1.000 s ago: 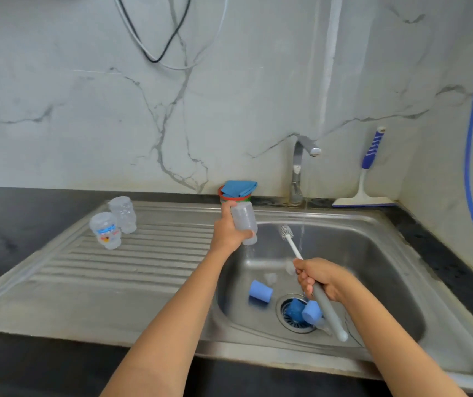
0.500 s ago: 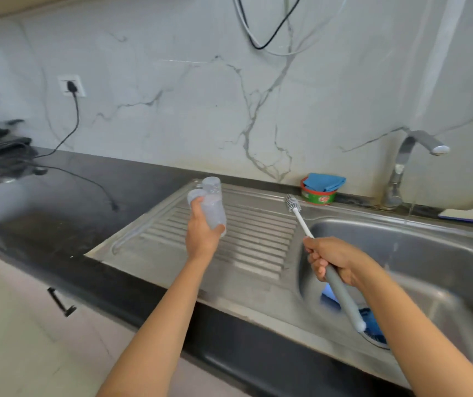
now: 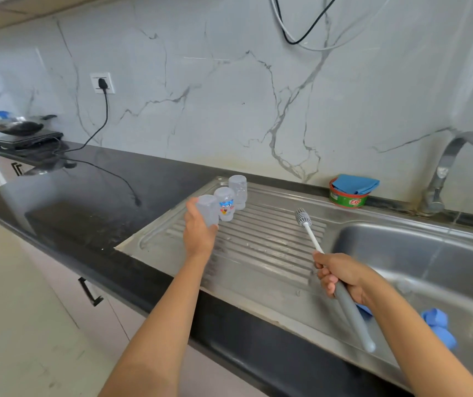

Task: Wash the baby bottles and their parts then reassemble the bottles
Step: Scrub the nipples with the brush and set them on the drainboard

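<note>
My left hand (image 3: 199, 233) grips a clear baby bottle (image 3: 207, 209), mouth down, over the ribbed drainboard (image 3: 264, 247). It sits right beside two other upturned bottles: one with a printed label (image 3: 225, 204) and a plain one (image 3: 238, 192) behind it. My right hand (image 3: 341, 275) holds a bottle brush (image 3: 327, 267) by its grey handle, bristle head pointing up and left over the drainboard. Blue bottle parts (image 3: 438, 328) lie in the sink basin (image 3: 430, 265), partly hidden by my right arm.
A red and green soap tub (image 3: 347, 197) with a blue cloth on top stands at the back ledge, left of the tap (image 3: 453, 164). A black cable (image 3: 106, 173) crosses the dark counter from a wall socket. A pan on a hotplate (image 3: 20, 133) sits far left.
My left hand has carried the bottle from over the sink leftward and lowered it beside the two upturned bottles on the drainboard. My view swung left; the brush stays in my right hand.
</note>
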### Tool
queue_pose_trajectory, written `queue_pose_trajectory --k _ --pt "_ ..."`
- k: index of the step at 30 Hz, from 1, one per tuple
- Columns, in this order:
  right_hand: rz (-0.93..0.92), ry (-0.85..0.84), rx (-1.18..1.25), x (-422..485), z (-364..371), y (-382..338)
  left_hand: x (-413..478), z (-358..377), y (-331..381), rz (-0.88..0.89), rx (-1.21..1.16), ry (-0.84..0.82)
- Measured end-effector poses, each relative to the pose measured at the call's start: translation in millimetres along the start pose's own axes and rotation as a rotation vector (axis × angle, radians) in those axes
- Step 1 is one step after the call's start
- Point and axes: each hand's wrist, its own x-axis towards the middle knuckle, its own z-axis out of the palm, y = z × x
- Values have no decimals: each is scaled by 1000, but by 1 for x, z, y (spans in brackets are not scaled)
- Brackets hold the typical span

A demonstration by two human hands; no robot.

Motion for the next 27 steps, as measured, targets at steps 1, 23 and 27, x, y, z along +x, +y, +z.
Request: queue_pose_trajectory --k 1,23,27 --pt "6 5 4 0 -2 1 -1 1 -1 6 6 -3" --pt "38 139 157 -33 -111 2 -84 79 159 166 -16 -25" --pt "86 213 187 -39 -149 15 -119 136 184 208 -77 -600"
